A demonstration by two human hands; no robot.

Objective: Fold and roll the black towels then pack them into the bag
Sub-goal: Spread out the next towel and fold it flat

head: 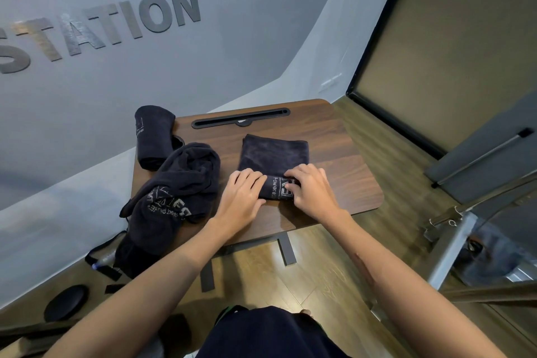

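Head view shows both hands on the near, rolled end of a folded black towel point(274, 158) lying flat on a small wooden table point(343, 154). The left hand point(242, 196) curls its fingers over the roll's left end, and the right hand point(309, 186) curls its fingers over the right end, pinching the roll where white printed lettering shows between them. The unrolled part of the towel stretches away toward 12 o'clock from the hands. At about 9 o'clock from the grip, a crumpled black towel point(180, 183) with pale lettering hangs over the table's left edge. Beyond it, near 10 o'clock, a rolled black towel point(154, 136) lies at the table's far left corner. A long dark slot point(241, 118) runs along the table's far edge at 12 o'clock.
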